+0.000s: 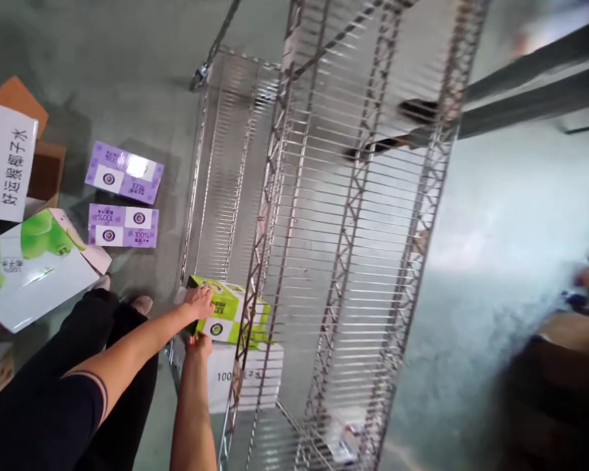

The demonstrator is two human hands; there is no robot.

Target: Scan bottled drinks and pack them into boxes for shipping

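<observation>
A green-and-white printed carton [230,314] lies on a low level of the chrome wire rack, partly behind the rack's wires. My left hand [201,303] is on its near end, fingers bent over the upper edge. Close by, my right hand [199,343] grips the lower near corner, its fingertips partly hidden. Touching or right beside the green carton is a white carton [269,376] marked "100". Two purple-and-white cartons [124,171] [122,226] rest on the floor left of the rack.
The wire rack [341,261] spans the middle, with metal posts and several shelves. At left are white boxes [10,170] [44,275] with green fruit prints and an opened brown cardboard box [49,170]. A person's dark-trousered legs [530,85] stand beyond the rack. Blurred dark shapes fill the lower right.
</observation>
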